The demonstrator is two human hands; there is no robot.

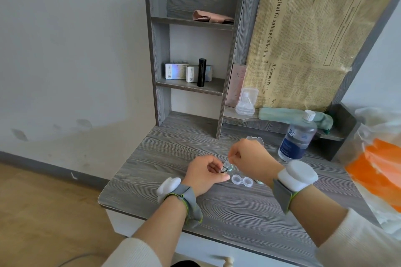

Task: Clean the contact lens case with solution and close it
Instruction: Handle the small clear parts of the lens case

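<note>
The clear twin-well contact lens case lies open on the grey desk, just in front of my hands. My left hand is curled around a small clear vial with a metal rim, held just above the desk. My right hand pinches the vial's top from above. A pale green round cap shows right beside the vial. Another green cap peeks out beside my right wrist. The solution bottle, with a white cap and blue label, stands upright behind and to the right of my right hand.
A clear plastic holder lies behind my right hand. Further back, a shelf unit carries boxes and a black tube. A green cloth and a clear packet rest on the low shelf. At the right edge is an orange and white bag.
</note>
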